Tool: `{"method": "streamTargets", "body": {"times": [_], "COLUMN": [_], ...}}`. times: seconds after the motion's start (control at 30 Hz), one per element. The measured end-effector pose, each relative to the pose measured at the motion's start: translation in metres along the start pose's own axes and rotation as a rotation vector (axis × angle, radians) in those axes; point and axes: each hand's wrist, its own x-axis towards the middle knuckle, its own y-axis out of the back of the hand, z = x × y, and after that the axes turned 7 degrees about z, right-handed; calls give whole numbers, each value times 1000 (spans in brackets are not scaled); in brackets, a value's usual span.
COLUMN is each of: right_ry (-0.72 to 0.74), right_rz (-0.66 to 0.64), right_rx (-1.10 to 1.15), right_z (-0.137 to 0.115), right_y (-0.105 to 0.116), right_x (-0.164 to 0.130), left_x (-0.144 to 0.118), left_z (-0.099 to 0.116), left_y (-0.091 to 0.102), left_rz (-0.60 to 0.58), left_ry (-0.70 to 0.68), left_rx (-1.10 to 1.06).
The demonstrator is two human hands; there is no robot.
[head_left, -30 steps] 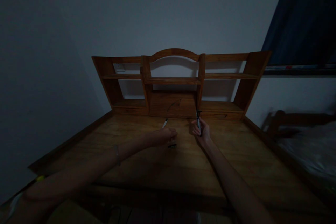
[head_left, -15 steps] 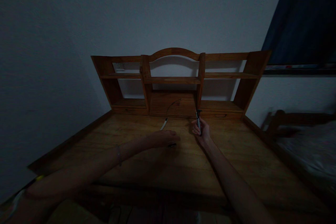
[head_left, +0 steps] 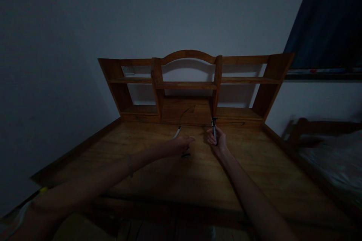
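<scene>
My right hand is wrapped around a slim black-and-silver tool. The tool stands nearly upright, with a short black crosspiece at its top; the dim light hides its exact kind. My left hand hovers over the desk with some fingers bent and one stretched to the right. I see nothing held in it. Just below that hand lies a small dark object, too dark to name. Beyond the left hand is a thin white strip-like piece, partly covered by the hand, with a dark thin line curving up from it.
Both arms reach across a wooden desk. At its back stands a wooden shelf unit with an arched top and low drawers. A dark curtain hangs at the upper right. Something pale lies beyond the desk's right edge.
My left hand has risen slightly and its fingers have bent, leaving more of the small dark object in sight. The right hand and its tool have hardly moved.
</scene>
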Motion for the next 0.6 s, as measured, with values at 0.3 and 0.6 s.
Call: {"method": "streamTargets", "body": {"times": [0.3, 0.6], "right_ry": [-8, -13], "right_rz": [10, 32], "right_rx": [1, 3], "right_z": [-1, -1], "right_y": [-2, -1], "right_x": [-1, 0], "left_x": [-1, -6], "left_z": [5, 11], "left_y": [-8, -11], "left_rz": [50, 44], "left_ry": [190, 211], "left_rx": [50, 94]}}
